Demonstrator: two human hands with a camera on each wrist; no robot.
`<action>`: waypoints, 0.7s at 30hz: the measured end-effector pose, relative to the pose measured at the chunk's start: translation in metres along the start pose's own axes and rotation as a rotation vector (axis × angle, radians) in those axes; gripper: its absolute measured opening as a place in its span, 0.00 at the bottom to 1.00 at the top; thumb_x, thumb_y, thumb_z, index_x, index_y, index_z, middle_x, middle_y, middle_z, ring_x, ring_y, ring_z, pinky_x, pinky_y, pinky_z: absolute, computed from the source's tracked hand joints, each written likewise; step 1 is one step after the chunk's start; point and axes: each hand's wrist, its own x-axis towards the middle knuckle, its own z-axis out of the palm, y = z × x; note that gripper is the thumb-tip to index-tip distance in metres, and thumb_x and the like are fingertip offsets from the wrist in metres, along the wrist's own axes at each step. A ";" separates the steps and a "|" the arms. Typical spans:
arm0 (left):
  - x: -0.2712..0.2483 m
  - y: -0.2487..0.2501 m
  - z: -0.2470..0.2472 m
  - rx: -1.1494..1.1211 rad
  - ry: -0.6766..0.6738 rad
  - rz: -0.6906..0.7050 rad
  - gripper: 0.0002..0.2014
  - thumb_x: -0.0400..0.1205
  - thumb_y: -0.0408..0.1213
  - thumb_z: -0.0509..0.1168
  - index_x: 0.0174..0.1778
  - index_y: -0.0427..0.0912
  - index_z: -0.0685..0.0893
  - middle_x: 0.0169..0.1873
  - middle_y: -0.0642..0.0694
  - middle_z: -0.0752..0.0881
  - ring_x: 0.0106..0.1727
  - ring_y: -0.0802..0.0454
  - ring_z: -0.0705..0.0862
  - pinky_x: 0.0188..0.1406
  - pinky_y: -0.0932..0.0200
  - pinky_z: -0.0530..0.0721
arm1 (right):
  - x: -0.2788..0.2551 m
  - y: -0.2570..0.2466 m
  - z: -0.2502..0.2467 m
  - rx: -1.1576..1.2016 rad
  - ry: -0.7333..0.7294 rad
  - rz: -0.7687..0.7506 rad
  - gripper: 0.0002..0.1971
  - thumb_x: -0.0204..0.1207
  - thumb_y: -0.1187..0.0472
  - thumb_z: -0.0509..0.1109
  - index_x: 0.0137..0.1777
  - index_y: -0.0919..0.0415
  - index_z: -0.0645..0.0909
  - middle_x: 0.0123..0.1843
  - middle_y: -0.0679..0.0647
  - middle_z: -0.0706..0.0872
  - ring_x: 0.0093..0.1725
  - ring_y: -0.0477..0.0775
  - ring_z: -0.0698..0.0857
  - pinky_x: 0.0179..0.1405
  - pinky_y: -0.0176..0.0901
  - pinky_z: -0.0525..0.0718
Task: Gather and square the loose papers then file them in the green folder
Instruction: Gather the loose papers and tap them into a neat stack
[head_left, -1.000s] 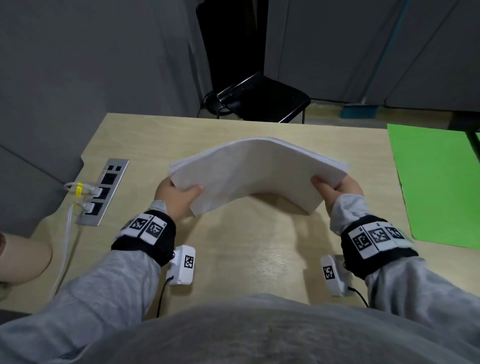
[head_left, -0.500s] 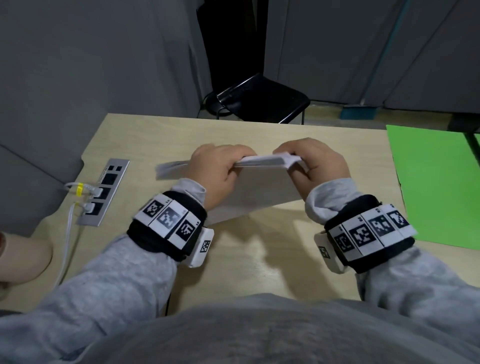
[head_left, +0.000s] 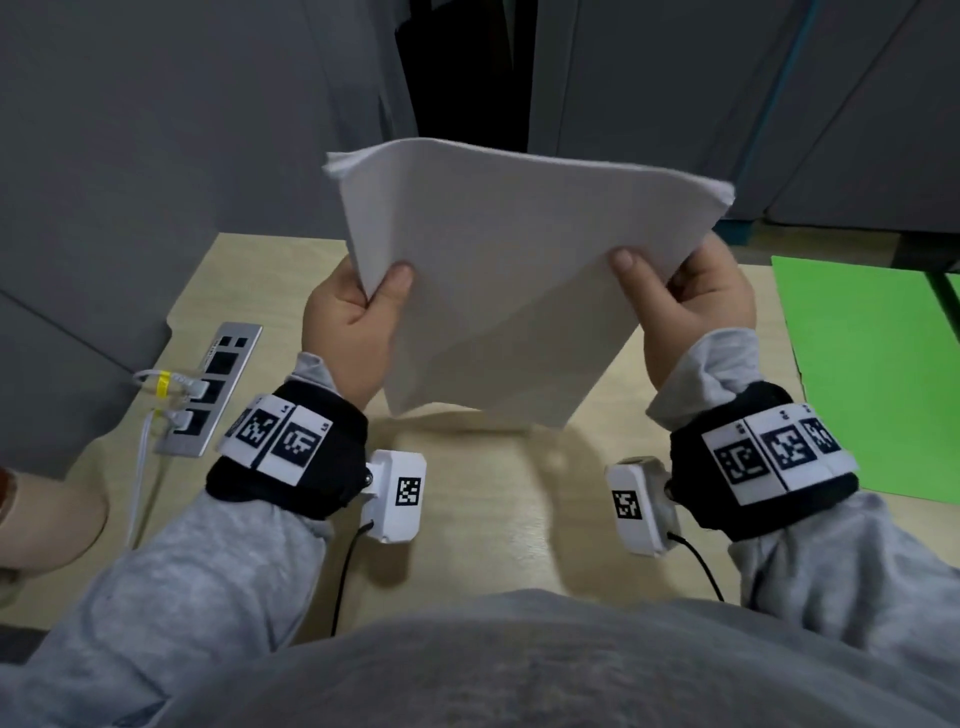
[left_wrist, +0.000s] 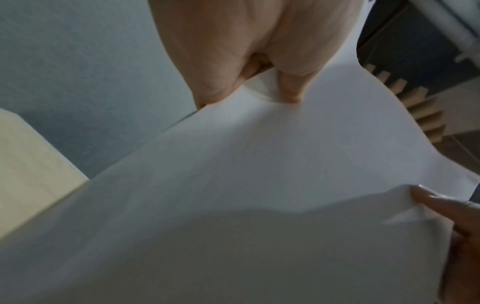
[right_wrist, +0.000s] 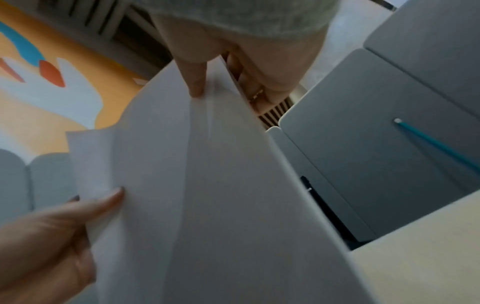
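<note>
A stack of white papers (head_left: 509, 280) stands nearly upright above the wooden desk (head_left: 493, 519), its lower edge just over the desk top. My left hand (head_left: 358, 317) grips the stack's left side, thumb on the near face. On the other side my right hand (head_left: 680, 306) grips the stack the same way. The upper corners are slightly fanned. The green folder (head_left: 872, 374) lies open and flat at the desk's right edge. The papers (left_wrist: 259, 185) fill the left wrist view, and the papers (right_wrist: 207, 185) in the right wrist view bow between both hands.
A metal socket panel (head_left: 210, 389) with white cables plugged in sits in the desk at the left. A black chair (head_left: 467, 104) stands behind the desk, mostly hidden by the papers. Grey partition walls enclose the back and left.
The stack went from held flat and bowed over the desk, through being turned with both hands over its top, to standing upright and raised. Both hands kept hold.
</note>
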 end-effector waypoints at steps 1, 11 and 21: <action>-0.001 0.000 -0.001 -0.030 0.003 0.006 0.02 0.81 0.37 0.64 0.45 0.48 0.82 0.35 0.61 0.86 0.36 0.74 0.84 0.37 0.76 0.79 | -0.001 0.000 0.001 -0.007 -0.021 0.008 0.13 0.73 0.71 0.72 0.46 0.51 0.79 0.33 0.35 0.89 0.35 0.31 0.85 0.37 0.25 0.81; -0.012 -0.030 -0.001 0.022 -0.244 -0.303 0.10 0.76 0.41 0.71 0.51 0.45 0.86 0.44 0.49 0.89 0.50 0.50 0.87 0.46 0.61 0.82 | -0.008 0.037 -0.002 -0.319 -0.266 0.347 0.16 0.73 0.64 0.74 0.60 0.56 0.78 0.42 0.42 0.85 0.40 0.37 0.85 0.33 0.16 0.78; -0.021 -0.048 0.004 0.072 -0.246 -0.481 0.08 0.72 0.45 0.74 0.44 0.49 0.87 0.42 0.47 0.89 0.46 0.51 0.88 0.47 0.62 0.79 | -0.017 0.042 0.002 -0.509 -0.284 0.493 0.18 0.78 0.49 0.66 0.64 0.56 0.81 0.50 0.48 0.83 0.51 0.49 0.81 0.49 0.32 0.73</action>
